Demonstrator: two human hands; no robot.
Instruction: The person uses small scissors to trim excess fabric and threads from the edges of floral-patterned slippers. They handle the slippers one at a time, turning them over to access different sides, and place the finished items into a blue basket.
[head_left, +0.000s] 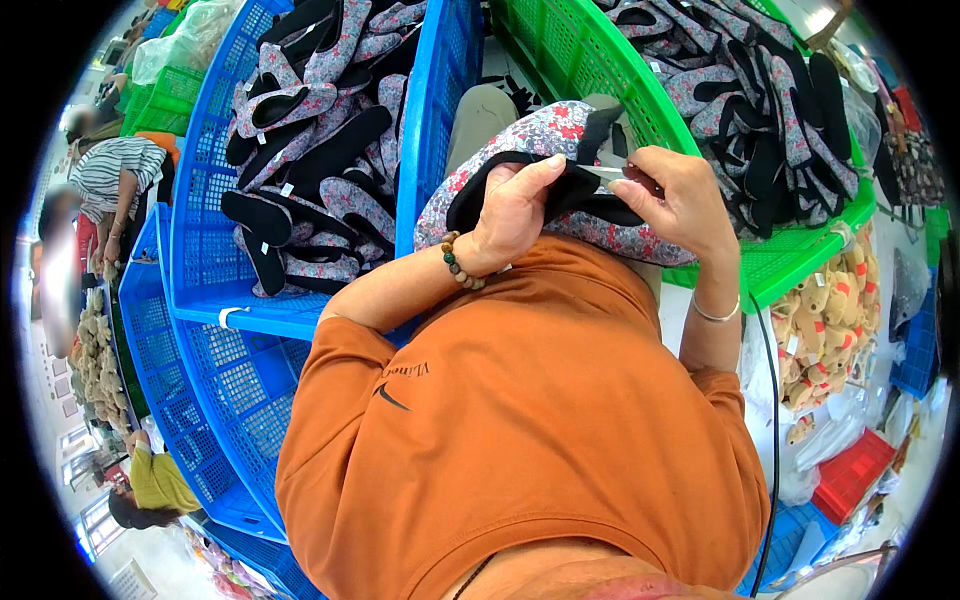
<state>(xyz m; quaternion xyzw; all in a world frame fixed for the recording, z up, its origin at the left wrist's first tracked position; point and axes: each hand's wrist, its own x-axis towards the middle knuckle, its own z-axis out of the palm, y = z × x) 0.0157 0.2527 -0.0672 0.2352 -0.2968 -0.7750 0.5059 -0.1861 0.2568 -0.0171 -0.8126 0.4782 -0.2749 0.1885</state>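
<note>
A person in an orange shirt [530,400] holds a floral slipper [520,136] with a black lining above the lap, between the right edge of a blue crate [418,130] and the left wall of a green crate [600,70]. The left hand [512,212], a beaded bracelet [462,262] at its wrist, grips the slipper by its black-edged opening, thumb laid on top. The right hand [685,195], with a silver bangle [716,313] at the wrist, has thumb and fingers pinched on a thin pale item [604,172] at the opening; what it is cannot be told. Similar slippers [340,130] lie heaped in the blue crate, some reaching its near edge, and more fill the green crate up to its right edge. Beyond the green crate's near right corner sit tan plush toys [825,320]; further blue crates [240,375] stand below the first one's near edge.
</note>
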